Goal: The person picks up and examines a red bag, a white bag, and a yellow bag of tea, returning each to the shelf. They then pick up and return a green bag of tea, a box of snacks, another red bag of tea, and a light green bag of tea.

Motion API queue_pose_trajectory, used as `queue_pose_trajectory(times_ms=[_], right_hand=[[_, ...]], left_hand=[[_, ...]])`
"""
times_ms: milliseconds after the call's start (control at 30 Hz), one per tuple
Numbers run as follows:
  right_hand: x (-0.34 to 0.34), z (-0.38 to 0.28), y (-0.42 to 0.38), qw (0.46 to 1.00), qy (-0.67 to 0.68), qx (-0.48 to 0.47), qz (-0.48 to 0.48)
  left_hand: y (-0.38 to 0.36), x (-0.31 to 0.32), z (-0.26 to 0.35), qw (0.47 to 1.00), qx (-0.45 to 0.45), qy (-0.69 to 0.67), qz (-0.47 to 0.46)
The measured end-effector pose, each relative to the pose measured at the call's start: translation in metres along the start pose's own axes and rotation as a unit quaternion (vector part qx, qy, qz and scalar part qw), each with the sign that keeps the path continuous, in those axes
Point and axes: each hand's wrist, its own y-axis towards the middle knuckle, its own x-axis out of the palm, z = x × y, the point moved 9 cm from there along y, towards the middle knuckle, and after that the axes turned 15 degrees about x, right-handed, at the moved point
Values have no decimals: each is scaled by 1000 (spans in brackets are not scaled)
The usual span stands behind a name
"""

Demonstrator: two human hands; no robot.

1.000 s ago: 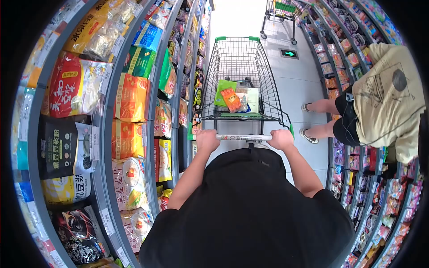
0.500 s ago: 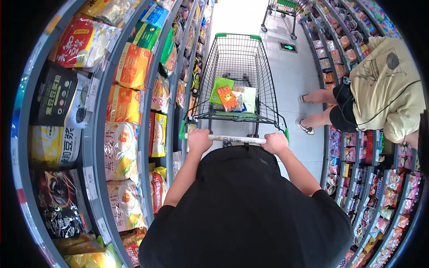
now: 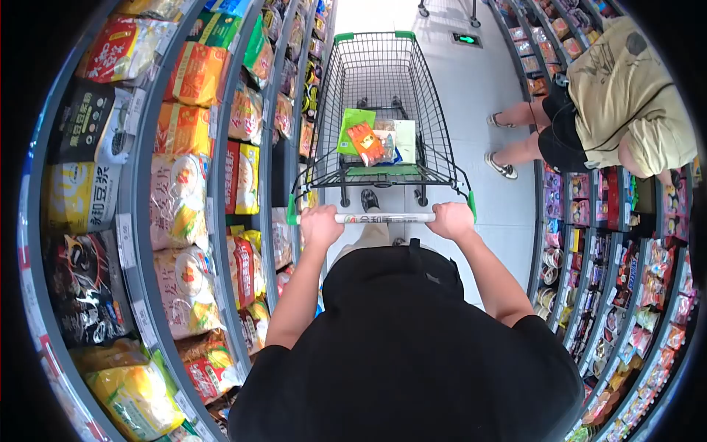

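Observation:
My left hand (image 3: pixel 322 225) is wrapped around the left end of the white push handle (image 3: pixel 387 218) of a shopping cart (image 3: pixel 390 66). Around the handle's right end, my right hand (image 3: pixel 451 221) is closed too. The cart is a black wire basket with green corner caps. Inside it, near the handle side, lie a green packet (image 3: pixel 353 131), an orange-red packet (image 3: pixel 366 144) on top of it, and a pale box (image 3: pixel 405 140). A clear pack (image 3: pixel 384 132) is partly hidden between them.
On the left, shelves hold bagged foods, including oatmeal bags (image 3: pixel 180 199) and orange bags (image 3: pixel 195 74). A person in a beige shirt (image 3: pixel 626 96) stands at the right shelves of packaged snacks (image 3: pixel 648 287). Part of another cart (image 3: pixel 449 11) shows ahead, near a green-arrow floor sign (image 3: pixel 466 39).
The left shelf goods have shifted down and leftward in view. The other cart has slid mostly out at the top. One of my shoes now shows under the handle. Both hands remain on it.

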Motion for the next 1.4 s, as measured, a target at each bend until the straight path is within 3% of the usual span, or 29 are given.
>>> queue_pose_trajectory(times_ms=[167,300,533,767,867,1167,1400], right_hand=[[33,15,-39,1000,-12,-13,25],[58,21,-79,1000,-15,0,2],[100,25,-149,999,-7,12,32],[151,18,-231,997,-8,23,69],[172,12,-279,997,-11,19,71],[263,19,-413,993,9,62,97],[342,14,-525,997,-6,39,69]], left_hand=[[-48,-6,35,1000,-7,10,27],[-90,-1,55,1000,-16,-3,-5],[-160,-11,87,999,20,-1,48],[-246,-10,108,1000,6,-13,-3],[-289,-14,126,998,-6,-20,-63],[-436,-10,175,999,2,-13,-44],[-563,-18,219,999,17,-21,-17]])
